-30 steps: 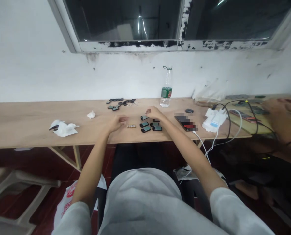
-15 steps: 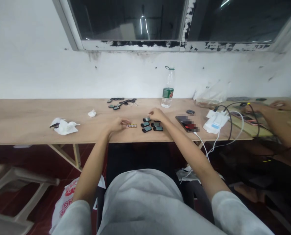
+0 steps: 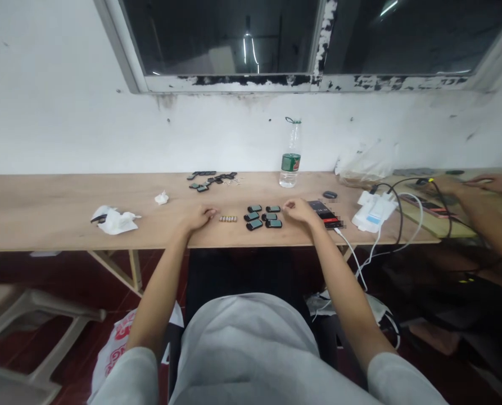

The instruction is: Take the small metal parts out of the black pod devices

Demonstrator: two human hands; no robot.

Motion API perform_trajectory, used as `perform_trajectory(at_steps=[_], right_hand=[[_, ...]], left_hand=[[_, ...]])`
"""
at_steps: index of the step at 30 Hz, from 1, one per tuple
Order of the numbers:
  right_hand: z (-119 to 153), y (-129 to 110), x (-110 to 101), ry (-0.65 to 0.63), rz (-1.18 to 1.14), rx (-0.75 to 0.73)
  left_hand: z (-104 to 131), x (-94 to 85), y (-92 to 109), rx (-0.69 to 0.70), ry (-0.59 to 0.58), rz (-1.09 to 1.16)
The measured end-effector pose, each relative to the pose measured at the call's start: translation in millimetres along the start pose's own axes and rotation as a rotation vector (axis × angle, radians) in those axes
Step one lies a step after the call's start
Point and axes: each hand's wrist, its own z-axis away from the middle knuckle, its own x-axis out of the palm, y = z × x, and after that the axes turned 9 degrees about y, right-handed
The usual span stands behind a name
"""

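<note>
1. Six small devices (image 3: 270, 216) lie in two columns on the table (image 3: 57, 214).
2. At their 9 o'clock lie small cylinders (image 3: 228, 219), then the curled left hand (image 3: 199, 217).
3. The right hand (image 3: 298, 210) is at 3 o'clock.
4. A bottle (image 3: 290, 163) stands at 1 o'clock.

Six small black gadgets (image 3: 254, 225) with grey-green faces turned up lie flat on the table (image 3: 44, 211) in two columns of three, a narrow gap between the columns. The nearest one on the left slants, its right end farther off. Just left of them, small brownish and pale cylinders (image 3: 228, 219) form one short, tight row.
</note>
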Motion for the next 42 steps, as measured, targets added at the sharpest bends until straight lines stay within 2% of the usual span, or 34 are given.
perform_trajectory(at_steps=[6,13,19,27,34,37,42], right_hand=[[-5.9,13.6,9.0,-0.006,-0.009,0.069],[-4.7,12.8,11.7,-0.005,0.006,0.052],[-1.9,8.1,10.5,-0.008,0.054,0.037],[3.4,-4.4,8.7,0.107,-0.010,-0.035],[4.1,-11.6,7.9,-0.007,-0.015,-0.157],[2.7,-11.6,9.3,-0.063,-0.004,-0.132],[-0.8,-1.7,12.4,-0.021,0.034,-0.089]], left_hand=[[2.2,3.0,8.2,0.048,0.027,0.012],[2.4,4.1,14.8,0.024,0.028,-0.022],[1.6,6.1,11.7,0.051,0.017,-0.033],[0.3,6.5,8.2,0.053,0.029,-0.032],[1.3,6.6,12.9,0.055,0.035,0.000],[2.0,6.5,15.3,0.038,0.040,-0.008],[2.1,5.6,14.0,0.038,0.034,0.009]])
